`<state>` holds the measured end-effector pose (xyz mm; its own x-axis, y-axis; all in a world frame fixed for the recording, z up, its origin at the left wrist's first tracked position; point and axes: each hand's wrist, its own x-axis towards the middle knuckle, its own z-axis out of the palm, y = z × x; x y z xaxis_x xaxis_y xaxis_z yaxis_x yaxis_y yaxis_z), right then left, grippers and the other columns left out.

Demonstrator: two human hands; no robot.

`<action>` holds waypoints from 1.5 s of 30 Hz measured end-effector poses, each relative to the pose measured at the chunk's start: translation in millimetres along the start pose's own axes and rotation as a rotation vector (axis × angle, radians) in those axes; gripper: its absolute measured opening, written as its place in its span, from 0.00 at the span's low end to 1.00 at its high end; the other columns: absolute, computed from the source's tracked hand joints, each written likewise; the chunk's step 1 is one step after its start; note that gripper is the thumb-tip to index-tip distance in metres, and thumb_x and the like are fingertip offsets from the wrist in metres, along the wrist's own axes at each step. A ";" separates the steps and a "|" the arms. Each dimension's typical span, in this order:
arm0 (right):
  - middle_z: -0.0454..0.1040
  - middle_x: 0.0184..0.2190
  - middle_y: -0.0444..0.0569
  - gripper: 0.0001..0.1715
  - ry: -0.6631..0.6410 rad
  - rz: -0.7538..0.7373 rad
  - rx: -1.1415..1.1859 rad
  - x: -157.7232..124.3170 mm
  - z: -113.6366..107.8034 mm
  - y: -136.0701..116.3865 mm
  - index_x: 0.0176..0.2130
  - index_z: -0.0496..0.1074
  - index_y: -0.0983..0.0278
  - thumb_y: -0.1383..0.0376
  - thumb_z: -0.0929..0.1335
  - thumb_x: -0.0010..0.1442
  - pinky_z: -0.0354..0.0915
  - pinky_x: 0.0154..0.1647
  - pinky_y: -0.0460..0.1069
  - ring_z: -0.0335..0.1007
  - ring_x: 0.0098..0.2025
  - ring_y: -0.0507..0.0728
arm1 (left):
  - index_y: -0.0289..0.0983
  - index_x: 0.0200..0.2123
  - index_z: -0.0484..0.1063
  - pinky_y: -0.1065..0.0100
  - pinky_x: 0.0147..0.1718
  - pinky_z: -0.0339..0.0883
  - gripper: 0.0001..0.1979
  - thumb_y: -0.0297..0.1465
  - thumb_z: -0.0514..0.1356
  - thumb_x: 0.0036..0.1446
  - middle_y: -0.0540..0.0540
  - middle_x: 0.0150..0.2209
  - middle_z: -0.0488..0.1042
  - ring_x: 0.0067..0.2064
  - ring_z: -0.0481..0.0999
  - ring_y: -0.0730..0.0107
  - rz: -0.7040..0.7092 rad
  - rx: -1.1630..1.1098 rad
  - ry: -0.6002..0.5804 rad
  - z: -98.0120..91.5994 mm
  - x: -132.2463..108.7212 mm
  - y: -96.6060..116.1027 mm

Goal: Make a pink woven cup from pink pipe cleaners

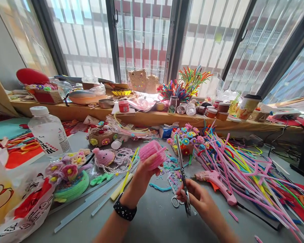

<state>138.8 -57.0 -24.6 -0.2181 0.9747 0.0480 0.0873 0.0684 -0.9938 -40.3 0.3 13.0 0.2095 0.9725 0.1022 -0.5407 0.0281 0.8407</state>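
Observation:
Raised over the middle of the desk, my left hand [144,173] grips a pink fuzzy rounded piece [153,152] that looks wound from pipe cleaners. My right hand [197,197] is closed round the handles of a pair of dark metal scissors [181,165], blades pointing up. A gap separates the scissors from the pink piece. Beneath, on the desk, lie a smaller pair of scissors [175,201] and a blue pipe cleaner [160,188]. Just right of my right hand rests a pink glue gun [218,184].
Loose pink pipe cleaners [233,162] spread across the right side. A flower-covered basket [186,148] stands ahead, with coloured scraps [171,168] nearby. To the left are a pink doll head [103,157] with beads, a green flowered piece [72,185], clear glue sticks [86,204] and a water bottle [49,131].

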 end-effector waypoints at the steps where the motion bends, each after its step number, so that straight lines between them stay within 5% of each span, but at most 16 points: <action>1: 0.73 0.31 0.51 0.15 0.044 -0.020 -0.044 -0.6 -0.5 0.4 0.32 0.68 0.64 0.54 0.65 0.52 0.68 0.37 0.51 0.72 0.34 0.57 | 0.35 0.30 0.69 0.73 0.19 0.57 0.11 0.36 0.62 0.45 0.48 0.25 0.68 0.27 0.67 0.73 0.001 -0.002 0.022 1.0 0.2 -0.2; 6: 0.74 0.37 0.53 0.17 0.161 -0.145 -0.288 -4.6 -3.2 3.2 0.35 0.68 0.64 0.56 0.68 0.47 0.66 0.44 0.52 0.71 0.40 0.59 | 0.35 0.31 0.67 0.74 0.18 0.56 0.13 0.35 0.63 0.43 0.49 0.26 0.68 0.27 0.67 0.74 0.028 0.004 0.126 3.8 1.0 0.9; 14: 0.71 0.29 0.48 0.12 0.122 -0.245 -0.612 -11.2 2.8 0.2 0.29 0.66 0.64 0.58 0.67 0.44 0.65 0.34 0.48 0.69 0.33 0.57 | 0.36 0.29 0.66 0.76 0.19 0.57 0.11 0.36 0.61 0.44 0.52 0.25 0.67 0.27 0.66 0.76 0.061 0.030 0.145 -3.6 4.5 0.8; 31: 0.72 0.30 0.47 0.11 0.103 -0.291 -0.743 -14.1 10.5 5.6 0.29 0.66 0.64 0.63 0.69 0.42 0.62 0.31 0.46 0.68 0.31 0.55 | 0.36 0.28 0.70 0.73 0.21 0.55 0.09 0.36 0.60 0.46 0.52 0.24 0.65 0.23 0.60 0.77 0.044 0.176 0.060 -6.7 4.1 -0.1; 39: 0.69 0.28 0.47 0.10 0.104 -0.299 -0.770 -13.1 11.5 8.0 0.31 0.63 0.64 0.65 0.67 0.46 0.62 0.31 0.47 0.65 0.30 0.54 | 0.36 0.35 0.71 0.74 0.21 0.55 0.13 0.37 0.60 0.47 0.49 0.27 0.68 0.27 0.64 0.74 0.005 0.304 0.018 -7.6 3.2 1.2; 45: 0.69 0.30 0.48 0.16 0.120 -0.256 -0.770 -13.5 14.5 6.5 0.33 0.63 0.65 0.64 0.70 0.43 0.62 0.33 0.48 0.66 0.32 0.55 | 0.34 0.34 0.71 0.74 0.20 0.55 0.14 0.37 0.61 0.44 0.46 0.29 0.69 0.27 0.64 0.74 -0.018 0.350 0.000 -5.2 4.0 -0.9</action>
<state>128.2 -72.7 -33.2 -0.2203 0.9221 0.3181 0.7010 0.3764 -0.6057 -43.3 5.4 9.9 0.2158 0.9726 0.0859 -0.2250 -0.0361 0.9737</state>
